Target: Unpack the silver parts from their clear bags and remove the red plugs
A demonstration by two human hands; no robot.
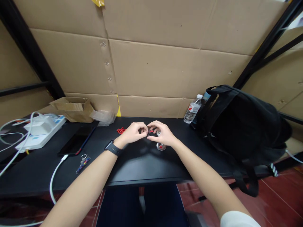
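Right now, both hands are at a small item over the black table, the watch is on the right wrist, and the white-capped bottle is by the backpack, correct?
Not quite: in the head view, the watch is on the left wrist. The rest stands.

Black wristwatch (pixel 113 148), white sleeve (pixel 238 219)

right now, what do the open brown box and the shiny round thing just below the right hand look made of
Open brown box: matte cardboard or stiff paper, judging by its creased, folded walls. Shiny round thing: perhaps clear plastic, glossy, since its rim glints and red shows inside; glass or metal remains possible.
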